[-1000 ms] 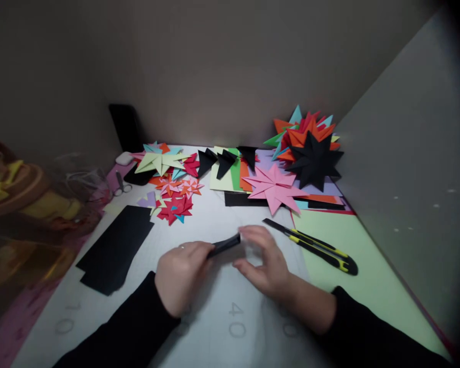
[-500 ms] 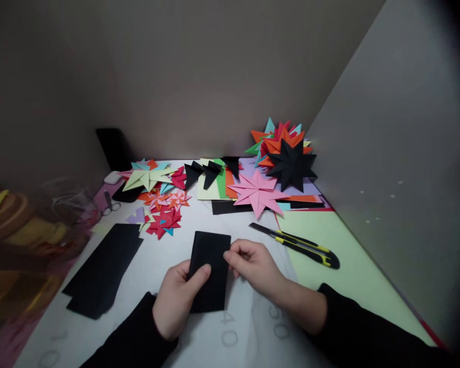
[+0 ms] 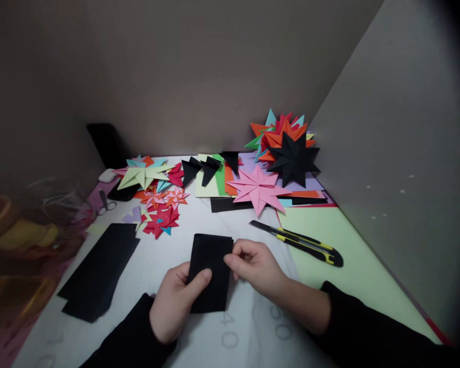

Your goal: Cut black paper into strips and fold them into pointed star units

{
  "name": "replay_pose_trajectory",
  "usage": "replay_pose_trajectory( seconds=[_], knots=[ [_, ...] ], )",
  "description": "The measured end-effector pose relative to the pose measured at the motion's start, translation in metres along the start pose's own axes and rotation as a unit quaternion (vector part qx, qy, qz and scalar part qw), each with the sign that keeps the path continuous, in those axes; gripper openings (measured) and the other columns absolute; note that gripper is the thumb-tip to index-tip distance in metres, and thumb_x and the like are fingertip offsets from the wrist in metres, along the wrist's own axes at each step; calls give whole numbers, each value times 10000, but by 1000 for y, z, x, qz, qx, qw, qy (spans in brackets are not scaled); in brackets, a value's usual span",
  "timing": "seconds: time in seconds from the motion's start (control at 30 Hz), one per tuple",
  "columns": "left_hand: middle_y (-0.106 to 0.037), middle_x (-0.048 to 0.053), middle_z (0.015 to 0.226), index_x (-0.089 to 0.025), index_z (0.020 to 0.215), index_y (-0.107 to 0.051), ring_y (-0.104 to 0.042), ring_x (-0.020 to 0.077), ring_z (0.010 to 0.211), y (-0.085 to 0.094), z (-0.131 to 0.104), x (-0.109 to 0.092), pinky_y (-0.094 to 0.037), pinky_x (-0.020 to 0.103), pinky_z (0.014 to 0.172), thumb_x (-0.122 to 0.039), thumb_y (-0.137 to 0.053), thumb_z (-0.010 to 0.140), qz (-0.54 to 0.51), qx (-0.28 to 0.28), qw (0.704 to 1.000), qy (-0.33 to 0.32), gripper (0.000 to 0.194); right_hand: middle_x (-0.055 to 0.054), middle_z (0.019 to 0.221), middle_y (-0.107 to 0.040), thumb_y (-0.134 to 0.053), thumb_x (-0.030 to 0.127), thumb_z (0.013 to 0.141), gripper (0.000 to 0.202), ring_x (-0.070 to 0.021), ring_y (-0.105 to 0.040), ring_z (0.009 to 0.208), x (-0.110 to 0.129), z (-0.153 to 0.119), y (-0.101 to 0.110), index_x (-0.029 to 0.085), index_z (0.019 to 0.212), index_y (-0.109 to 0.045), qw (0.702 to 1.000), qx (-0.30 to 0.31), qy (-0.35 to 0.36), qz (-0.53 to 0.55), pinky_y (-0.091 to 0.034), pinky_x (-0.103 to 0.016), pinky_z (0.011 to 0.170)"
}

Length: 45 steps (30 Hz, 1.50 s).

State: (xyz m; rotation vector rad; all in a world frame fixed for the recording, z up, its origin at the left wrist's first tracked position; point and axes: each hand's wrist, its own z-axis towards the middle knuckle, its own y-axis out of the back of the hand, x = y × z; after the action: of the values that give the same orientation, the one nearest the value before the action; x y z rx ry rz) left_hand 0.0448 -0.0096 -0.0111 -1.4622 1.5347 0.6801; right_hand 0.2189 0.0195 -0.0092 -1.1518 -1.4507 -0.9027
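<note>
A folded piece of black paper (image 3: pixel 213 258) is held upright in front of me, just above the white table surface. My left hand (image 3: pixel 180 296) grips its left side, thumb across the front and fingers hidden behind. At the upper right edge, my right hand (image 3: pixel 255 266) pinches the paper between thumb and index finger. To the left lie more black paper sheets (image 3: pixel 101 271), stacked and slightly fanned. A yellow and black utility knife (image 3: pixel 299 243) rests on the right, beyond my right hand.
Behind are a pink paper star (image 3: pixel 257 189), a black paper star (image 3: pixel 294 159) on a colourful pile, and several folded black pieces (image 3: pixel 210 168). Small red paper stars (image 3: pixel 161 221), scissors (image 3: pixel 106 207) and a phone (image 3: pixel 105 145) sit at left. Grey walls (image 3: pixel 398 153) stand behind and right.
My view has shifted slightly. Both hands keep nearly the same hold on the black paper; a thin edge of another layer now shows at its upper right corner.
</note>
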Motion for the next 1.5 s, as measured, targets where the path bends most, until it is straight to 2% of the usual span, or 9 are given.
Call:
replay_pose_trajectory(
  seconds=[0.13, 0.27, 0.57, 1.0, 1.3, 1.4, 1.5],
  knots=[
    [-681, 57, 756, -128, 858, -694, -592, 190, 708, 1, -1, 0, -466, 293, 670, -408, -650, 739, 29, 4, 1000, 5, 308, 63, 460, -489, -634, 437, 712, 299, -67, -439, 390, -1, 1, 2, 195, 638, -475, 999, -3, -3, 46, -328, -179, 382],
    [-652, 47, 699, -116, 768, -661, -561, 172, 645, 1, -2, 0, -443, 272, 604, -435, -646, 729, 60, 1, 998, 17, 322, 66, 454, -485, -623, 417, 747, 256, -57, -410, 375, -5, 2, 5, 181, 714, -531, 996, -28, 16, 79, -287, -168, 359],
    [-624, 35, 689, -118, 728, -628, -513, 139, 607, 2, -3, 1, -412, 254, 579, -430, -637, 740, 72, 10, 997, 18, 313, 70, 425, -489, -632, 377, 752, 248, -56, -391, 358, -2, 0, 7, 187, 653, -506, 997, -38, 28, 62, -304, -180, 382],
    [-601, 29, 680, -113, 724, -611, -489, 136, 609, 5, -3, 5, -389, 242, 567, -452, -624, 746, 81, 42, 996, 11, 340, 63, 432, -501, -627, 372, 745, 218, -56, -393, 350, -3, 2, 8, 178, 684, -547, 997, -21, 7, 74, -292, -180, 369],
    [-558, 11, 634, -106, 714, -597, -435, 106, 573, 3, -2, 3, -341, 223, 535, -465, -627, 743, 87, 55, 994, 24, 362, 74, 398, -463, -593, 302, 748, 221, -60, -384, 363, 0, 0, 6, 190, 598, -475, 998, -43, 17, 43, -297, -183, 394],
    [-601, 29, 702, -114, 775, -602, -499, 132, 633, 3, -2, 3, -396, 242, 589, -444, -633, 748, 58, 63, 996, 17, 333, 75, 397, -457, -576, 283, 753, 217, -63, -388, 373, 0, -1, 6, 192, 590, -465, 998, -57, 29, 18, -303, -184, 404],
    [-636, 42, 812, -135, 884, -610, -552, 167, 761, 1, -2, -1, -437, 276, 705, -390, -652, 749, 33, 54, 998, -21, 292, 75, 399, -448, -569, 286, 750, 217, -67, -388, 377, 2, -2, 6, 193, 586, -462, 998, -59, 35, 2, -303, -186, 405]
  ],
)
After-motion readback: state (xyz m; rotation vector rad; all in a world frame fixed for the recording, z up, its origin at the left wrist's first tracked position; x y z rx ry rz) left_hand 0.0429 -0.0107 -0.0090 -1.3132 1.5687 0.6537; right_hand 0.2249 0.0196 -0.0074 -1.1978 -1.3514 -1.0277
